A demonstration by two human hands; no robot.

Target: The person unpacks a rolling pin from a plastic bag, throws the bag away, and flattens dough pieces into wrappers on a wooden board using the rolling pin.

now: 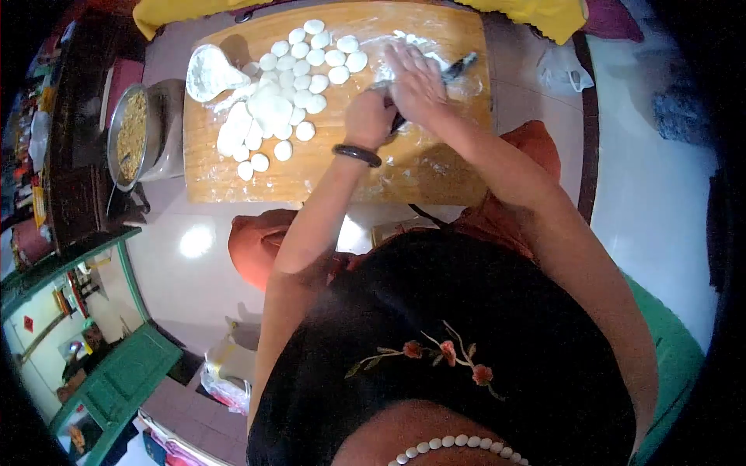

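My right hand [418, 81] lies flat with its fingers stretched forward, over a dark rolling pin [460, 67] set slantwise on the floury board [435, 167]. Close beside it, my left hand [369, 120], below a dark bangle, is closed; its fingertips are hidden, so what it grips does not show. White flour [416, 39] is spread around the fingers of my right hand. To the left lie many small flattened dough pieces [315, 57] and a pile of wider rolled dough wrappers [270, 110].
A flour-dusted bowl or bag [214, 74] sits at the board's upper left. Left of the board stands a metal basin of chopped filling [130, 136] with a utensil handle at its rim. Yellow cloth [528, 17] borders the far side. A plastic bag [566, 70] lies to the right.
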